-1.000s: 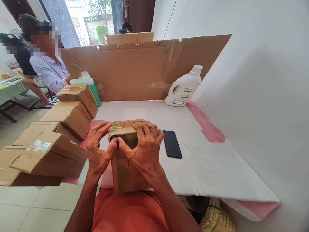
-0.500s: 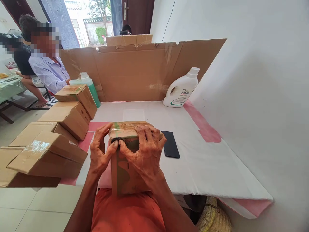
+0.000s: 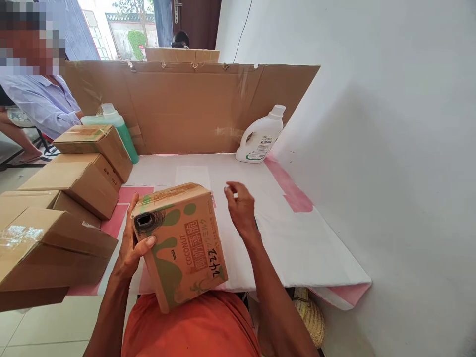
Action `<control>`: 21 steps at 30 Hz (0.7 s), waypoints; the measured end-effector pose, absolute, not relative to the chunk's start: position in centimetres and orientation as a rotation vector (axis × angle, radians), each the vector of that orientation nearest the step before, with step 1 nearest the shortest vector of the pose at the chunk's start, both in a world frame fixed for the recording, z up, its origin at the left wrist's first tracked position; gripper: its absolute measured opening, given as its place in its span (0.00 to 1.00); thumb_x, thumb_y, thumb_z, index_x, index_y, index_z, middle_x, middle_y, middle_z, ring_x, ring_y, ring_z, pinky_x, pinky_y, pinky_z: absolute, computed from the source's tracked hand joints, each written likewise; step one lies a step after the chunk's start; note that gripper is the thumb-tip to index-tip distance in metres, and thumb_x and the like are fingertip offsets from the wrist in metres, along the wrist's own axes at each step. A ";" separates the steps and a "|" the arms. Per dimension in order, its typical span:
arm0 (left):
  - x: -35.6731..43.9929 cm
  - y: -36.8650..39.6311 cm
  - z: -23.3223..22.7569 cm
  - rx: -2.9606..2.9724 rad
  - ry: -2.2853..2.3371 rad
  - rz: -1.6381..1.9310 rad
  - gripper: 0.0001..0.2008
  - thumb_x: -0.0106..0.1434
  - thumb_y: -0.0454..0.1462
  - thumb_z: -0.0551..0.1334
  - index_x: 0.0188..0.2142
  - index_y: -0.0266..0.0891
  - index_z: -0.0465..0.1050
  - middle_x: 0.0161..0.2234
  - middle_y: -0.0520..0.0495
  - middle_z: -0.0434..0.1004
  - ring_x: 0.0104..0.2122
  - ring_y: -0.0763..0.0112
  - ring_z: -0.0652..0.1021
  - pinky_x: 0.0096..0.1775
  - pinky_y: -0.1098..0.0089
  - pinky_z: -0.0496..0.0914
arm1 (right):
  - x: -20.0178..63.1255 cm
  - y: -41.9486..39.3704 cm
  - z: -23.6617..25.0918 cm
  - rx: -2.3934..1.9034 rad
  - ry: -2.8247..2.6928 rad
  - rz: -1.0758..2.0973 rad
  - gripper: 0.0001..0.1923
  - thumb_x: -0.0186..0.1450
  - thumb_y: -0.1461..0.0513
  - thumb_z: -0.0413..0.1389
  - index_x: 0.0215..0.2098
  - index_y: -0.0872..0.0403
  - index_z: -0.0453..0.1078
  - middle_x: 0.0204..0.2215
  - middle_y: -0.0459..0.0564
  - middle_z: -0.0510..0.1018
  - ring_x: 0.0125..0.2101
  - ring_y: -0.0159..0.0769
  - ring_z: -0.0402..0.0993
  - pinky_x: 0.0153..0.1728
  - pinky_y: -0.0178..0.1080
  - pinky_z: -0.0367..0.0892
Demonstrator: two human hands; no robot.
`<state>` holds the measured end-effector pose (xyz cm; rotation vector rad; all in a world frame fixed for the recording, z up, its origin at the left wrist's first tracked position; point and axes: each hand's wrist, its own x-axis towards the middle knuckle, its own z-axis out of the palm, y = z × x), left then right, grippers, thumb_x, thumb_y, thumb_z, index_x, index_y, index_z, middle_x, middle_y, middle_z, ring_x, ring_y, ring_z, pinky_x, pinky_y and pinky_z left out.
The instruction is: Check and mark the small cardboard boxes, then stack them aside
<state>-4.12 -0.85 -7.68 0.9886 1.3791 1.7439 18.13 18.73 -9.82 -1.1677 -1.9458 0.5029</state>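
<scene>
A printed cardboard box (image 3: 201, 238) stands tilted at the near edge of the table, against my orange-clad front. Its printed face shows green shapes, "COCONUT" and handwritten digits. Near its upper left corner is a dark hole (image 3: 144, 220) ringed by black scribbles. My left hand (image 3: 134, 243) grips the box's left side, thumb on the printed face below the hole. To the right of the box, my right hand (image 3: 241, 206) is raised apart from it, fingers curled towards the thumb; whether anything small is between them is unclear. The dark phone is nearly all hidden behind my right wrist.
Several brown boxes (image 3: 70, 171) crowd the left of the table. Behind them stands a green-liquid bottle (image 3: 126, 136). A white jug (image 3: 262, 139) sits before an upright cardboard panel (image 3: 186, 109). A person in a light shirt (image 3: 40, 104) sits at left; a white wall (image 3: 390, 148) rises at right.
My right hand has let go of the box and moved right. The box has turned and leaned, so its printed face and hole show. My left hand still holds its side. The view has shifted.
</scene>
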 end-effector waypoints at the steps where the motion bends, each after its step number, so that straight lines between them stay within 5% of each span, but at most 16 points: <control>1: -4.3 -0.9 -7.9 0.974 1.378 1.755 0.58 0.55 0.52 0.74 0.78 0.49 0.47 0.71 0.41 0.65 0.72 0.38 0.63 0.72 0.42 0.59 | 18.3 20.0 -11.2 -1.187 -2.049 0.513 0.14 0.75 0.63 0.51 0.55 0.54 0.74 0.41 0.54 0.81 0.40 0.40 0.78 0.40 0.40 0.73; 5: -4.5 -0.9 -8.5 0.942 1.394 1.766 0.56 0.55 0.53 0.74 0.77 0.49 0.49 0.71 0.42 0.66 0.72 0.38 0.62 0.72 0.43 0.59 | 17.2 22.3 -15.9 -1.192 -2.317 0.504 0.16 0.72 0.73 0.51 0.48 0.54 0.78 0.36 0.50 0.80 0.37 0.36 0.78 0.36 0.37 0.71; 8: -4.5 -0.6 -8.6 0.960 1.407 1.740 0.56 0.56 0.53 0.73 0.77 0.49 0.49 0.71 0.42 0.65 0.73 0.39 0.61 0.73 0.43 0.56 | 16.2 22.7 -17.4 -1.202 -2.431 0.490 0.09 0.75 0.63 0.58 0.52 0.55 0.76 0.46 0.52 0.81 0.44 0.39 0.80 0.43 0.43 0.77; 10: -4.5 -0.4 -8.6 0.988 1.421 1.725 0.57 0.56 0.54 0.73 0.77 0.50 0.48 0.72 0.41 0.64 0.73 0.39 0.61 0.73 0.43 0.56 | 16.0 23.1 -17.6 -1.189 -2.475 0.481 0.13 0.74 0.57 0.61 0.53 0.54 0.75 0.50 0.53 0.80 0.47 0.41 0.80 0.47 0.46 0.79; 12: -4.4 -0.3 -8.6 1.000 1.437 1.730 0.58 0.55 0.56 0.73 0.77 0.51 0.46 0.73 0.41 0.61 0.73 0.39 0.62 0.71 0.43 0.59 | 16.5 23.6 -17.3 -1.158 -2.487 0.463 0.04 0.72 0.65 0.62 0.46 0.55 0.76 0.45 0.52 0.81 0.43 0.38 0.80 0.43 0.41 0.76; 16: -4.0 -0.4 -8.8 1.025 1.440 1.736 0.60 0.54 0.57 0.74 0.77 0.53 0.45 0.74 0.41 0.57 0.70 0.40 0.65 0.68 0.45 0.64 | 18.6 25.2 -15.3 -1.122 -2.417 0.392 0.15 0.62 0.79 0.56 0.30 0.54 0.70 0.27 0.48 0.77 0.25 0.31 0.71 0.26 0.34 0.58; 19: -3.6 0.3 -9.2 1.043 1.429 1.773 0.56 0.56 0.57 0.72 0.77 0.53 0.47 0.72 0.40 0.59 0.70 0.39 0.65 0.68 0.45 0.64 | 19.6 25.9 -12.3 -1.231 -2.174 0.318 0.10 0.64 0.73 0.55 0.30 0.53 0.67 0.24 0.46 0.74 0.20 0.31 0.66 0.23 0.35 0.52; 21: -3.3 1.2 -9.4 1.025 1.395 1.829 0.53 0.58 0.57 0.70 0.77 0.52 0.48 0.71 0.40 0.61 0.70 0.39 0.65 0.66 0.44 0.66 | 19.7 24.7 -9.4 -1.237 -1.813 0.488 0.08 0.68 0.64 0.57 0.30 0.52 0.66 0.22 0.44 0.73 0.20 0.34 0.68 0.24 0.35 0.58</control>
